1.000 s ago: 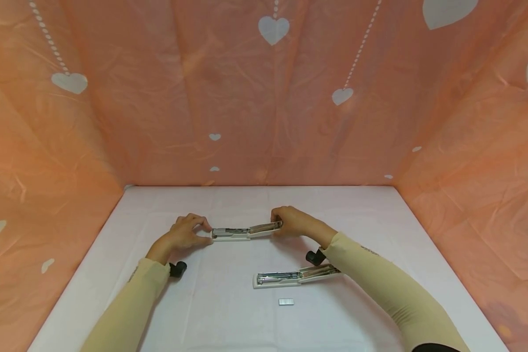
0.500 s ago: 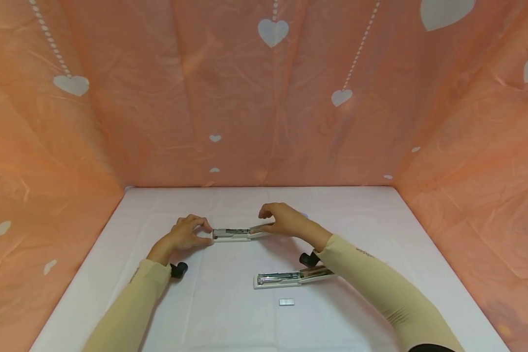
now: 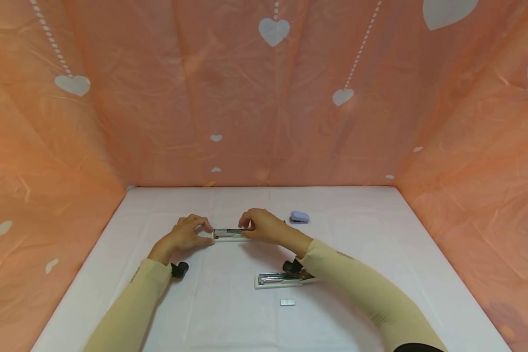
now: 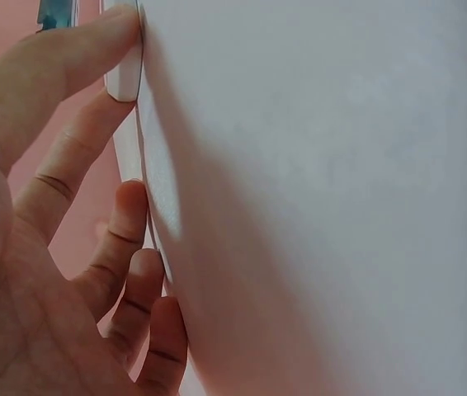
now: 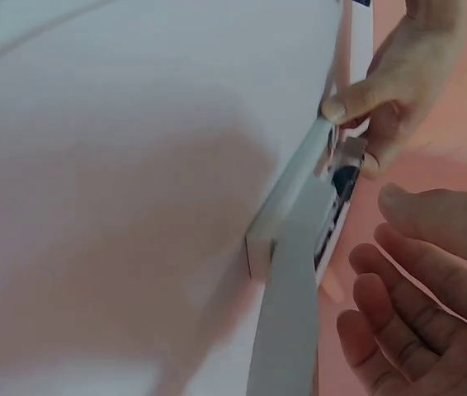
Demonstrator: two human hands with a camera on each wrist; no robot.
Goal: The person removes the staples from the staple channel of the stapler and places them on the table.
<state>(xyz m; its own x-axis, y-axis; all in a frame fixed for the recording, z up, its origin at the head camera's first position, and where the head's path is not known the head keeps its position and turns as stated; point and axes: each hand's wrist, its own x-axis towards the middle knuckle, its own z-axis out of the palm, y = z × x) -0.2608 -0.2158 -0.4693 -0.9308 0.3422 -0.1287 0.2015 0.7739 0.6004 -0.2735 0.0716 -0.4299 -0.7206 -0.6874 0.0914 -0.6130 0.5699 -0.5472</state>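
Note:
A white stapler (image 3: 231, 239) lies opened out on the table, its metal magazine exposed. My left hand (image 3: 186, 232) pinches the stapler's left end between thumb and index finger; in the left wrist view the other fingers rest along the white tabletop (image 4: 316, 165). Over the stapler's middle hovers my right hand (image 3: 266, 226), partly hiding the raised top arm. The right wrist view shows its thumb and fingers loosely bent and apart, beside the stapler's magazine, holding nothing.
A second opened white stapler (image 3: 273, 284) lies nearer, its right part under the right forearm (image 3: 356, 278). In front of it is a strip of staples (image 3: 287, 302). A small purple stapler (image 3: 299, 216) sits behind the right hand. Orange curtains (image 3: 264, 122) enclose the table.
My right hand has let go of the stapler's raised arm and moved left to its middle, uncovering the small purple stapler. My left hand keeps its pinch on the left end.

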